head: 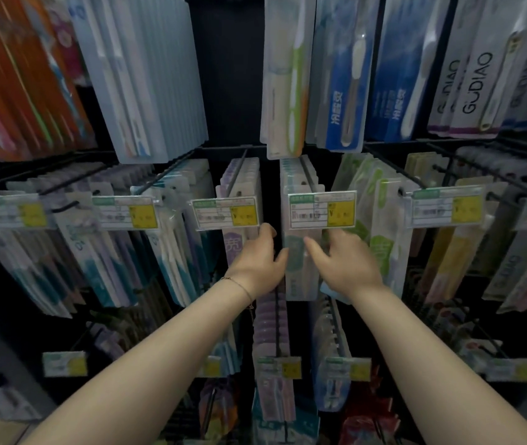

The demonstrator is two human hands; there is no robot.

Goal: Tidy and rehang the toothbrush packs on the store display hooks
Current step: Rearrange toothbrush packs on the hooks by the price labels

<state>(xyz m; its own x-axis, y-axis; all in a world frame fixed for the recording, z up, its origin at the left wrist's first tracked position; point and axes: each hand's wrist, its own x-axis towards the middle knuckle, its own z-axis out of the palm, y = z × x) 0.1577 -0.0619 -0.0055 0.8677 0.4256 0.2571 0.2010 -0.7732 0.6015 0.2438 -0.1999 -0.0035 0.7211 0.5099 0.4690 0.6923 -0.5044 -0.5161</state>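
**Head view: both hands at the centre hook**

Your left hand (260, 261) is pinching the left edge of the teal toothbrush pack (300, 281), with the thumb on its front and the fingers curling behind. Your right hand (347, 263) is laying its thumb across the pack's face, but I cannot tell whether its fingers are gripping the right edge. The pack is hanging at the front of the middle row's centre hook (307, 170), under a price tag (321, 208) and right of a purple pack (235, 244).
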